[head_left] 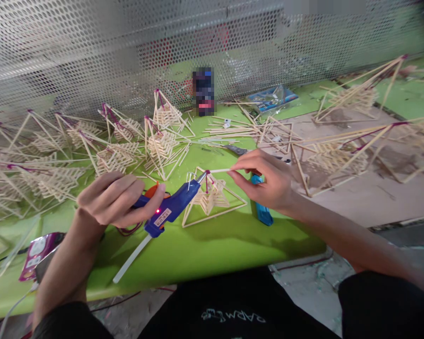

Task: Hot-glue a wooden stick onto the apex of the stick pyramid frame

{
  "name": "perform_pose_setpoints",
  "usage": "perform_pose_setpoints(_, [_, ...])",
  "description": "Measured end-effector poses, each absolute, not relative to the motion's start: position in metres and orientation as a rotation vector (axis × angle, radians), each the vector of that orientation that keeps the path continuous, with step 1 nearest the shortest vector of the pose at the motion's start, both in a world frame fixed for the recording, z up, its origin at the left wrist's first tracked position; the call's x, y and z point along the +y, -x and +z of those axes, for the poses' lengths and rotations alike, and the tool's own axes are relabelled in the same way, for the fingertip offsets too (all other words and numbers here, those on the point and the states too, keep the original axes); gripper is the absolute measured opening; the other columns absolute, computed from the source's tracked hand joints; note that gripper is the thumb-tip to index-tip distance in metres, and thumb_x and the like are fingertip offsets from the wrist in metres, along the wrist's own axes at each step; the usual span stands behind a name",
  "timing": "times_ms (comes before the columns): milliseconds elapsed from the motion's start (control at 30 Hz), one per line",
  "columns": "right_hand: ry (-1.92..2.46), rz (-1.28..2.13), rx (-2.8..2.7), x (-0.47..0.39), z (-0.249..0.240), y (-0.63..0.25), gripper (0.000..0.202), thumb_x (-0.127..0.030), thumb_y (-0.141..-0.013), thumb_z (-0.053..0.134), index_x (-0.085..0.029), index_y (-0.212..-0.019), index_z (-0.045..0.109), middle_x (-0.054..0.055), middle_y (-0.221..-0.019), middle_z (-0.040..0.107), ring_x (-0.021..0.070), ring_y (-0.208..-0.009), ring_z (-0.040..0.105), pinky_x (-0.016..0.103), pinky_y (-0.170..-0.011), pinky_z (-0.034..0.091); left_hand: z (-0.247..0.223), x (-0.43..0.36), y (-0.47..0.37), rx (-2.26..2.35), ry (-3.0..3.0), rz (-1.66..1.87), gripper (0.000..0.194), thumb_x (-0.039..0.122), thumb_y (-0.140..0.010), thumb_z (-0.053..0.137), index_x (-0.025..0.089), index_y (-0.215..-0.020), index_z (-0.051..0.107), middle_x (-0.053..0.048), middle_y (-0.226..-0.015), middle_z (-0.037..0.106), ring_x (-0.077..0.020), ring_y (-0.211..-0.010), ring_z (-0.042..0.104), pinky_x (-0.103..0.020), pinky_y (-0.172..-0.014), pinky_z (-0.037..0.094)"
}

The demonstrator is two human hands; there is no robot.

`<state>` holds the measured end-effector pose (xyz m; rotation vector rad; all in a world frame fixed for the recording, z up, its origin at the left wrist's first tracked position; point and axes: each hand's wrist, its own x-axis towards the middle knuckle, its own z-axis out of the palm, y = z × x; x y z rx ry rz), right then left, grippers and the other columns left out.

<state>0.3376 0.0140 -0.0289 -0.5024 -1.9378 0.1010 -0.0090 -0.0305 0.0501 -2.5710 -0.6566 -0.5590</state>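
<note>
My left hand (115, 200) is wrapped round a blue hot glue gun (175, 205) with a red light and a white glue stick (132, 259) out of its back. The gun's metal nozzle touches the purple-marked top of a small wooden stick frame (212, 200) standing on the green table. Between thumb and fingers, my right hand (261, 179) pinches the end of a thin pale stick (219, 170); its other end lies by the nozzle. Just below my right hand is a blue utility knife (262, 202).
Several finished-looking stick frames (116, 157) crowd the left. Loose sticks (229, 129), pliers (236, 150) and a blue packet (273, 99) lie farther back. A phone (204, 92) leans on the perforated metal screen (127, 52). More frames (339, 155) stand at right; a purple power strip (38, 254) is front left.
</note>
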Motion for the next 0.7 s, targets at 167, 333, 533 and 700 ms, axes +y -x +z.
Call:
perform_pose_setpoints(167, [0.515, 0.1, -1.935, 0.014, -0.03, -0.337, 0.021, -0.01, -0.095, 0.076, -0.026, -0.106, 0.07, 0.002, -0.092, 0.078, 0.0144, -0.068, 0.067, 0.029, -0.052, 0.052, 0.043, -0.032, 0.016, -0.824, 2.606, -0.76, 0.021, 0.025, -0.075, 0.093, 0.039, -0.087, 0.083, 0.009, -0.055, 0.059, -0.012, -0.041, 0.051, -0.028, -0.036, 0.044])
perform_pose_setpoints(333, [0.509, 0.099, -1.934, 0.014, -0.03, -0.337, 0.022, -0.009, -0.094, 0.076, -0.026, -0.107, 0.07, 0.003, -0.092, 0.078, 0.0153, -0.071, 0.07, 0.029, -0.052, 0.052, 0.043, -0.035, 0.015, -1.051, 2.627, -0.927, 0.026, 0.024, -0.068, 0.098, 0.036, -0.086, 0.084, 0.008, -0.056, 0.06, -0.012, -0.043, 0.052, -0.028, -0.038, 0.045])
perform_pose_setpoints(533, [0.487, 0.091, -1.929, 0.015, -0.031, -0.336, 0.023, -0.008, -0.094, 0.077, -0.025, -0.107, 0.07, 0.003, -0.092, 0.078, 0.0159, -0.073, 0.071, 0.029, -0.052, 0.051, 0.052, -0.032, 0.004, -0.831, 2.629, -0.765, 0.023, 0.022, -0.073, 0.093, 0.039, -0.082, 0.081, 0.008, -0.055, 0.058, -0.0114, -0.041, 0.051, -0.027, -0.035, 0.043])
perform_pose_setpoints(700, [0.499, 0.09, -1.933, 0.014, -0.03, -0.337, 0.022, -0.009, -0.094, 0.076, -0.025, -0.107, 0.07, 0.004, -0.093, 0.078, 0.0161, -0.074, 0.071, 0.029, -0.052, 0.052, 0.059, -0.03, -0.008, -0.567, 2.57, -0.664, 0.024, 0.015, -0.073, 0.089, 0.034, -0.082, 0.078, 0.009, -0.052, 0.052, -0.0081, -0.038, 0.044, -0.022, -0.032, 0.036])
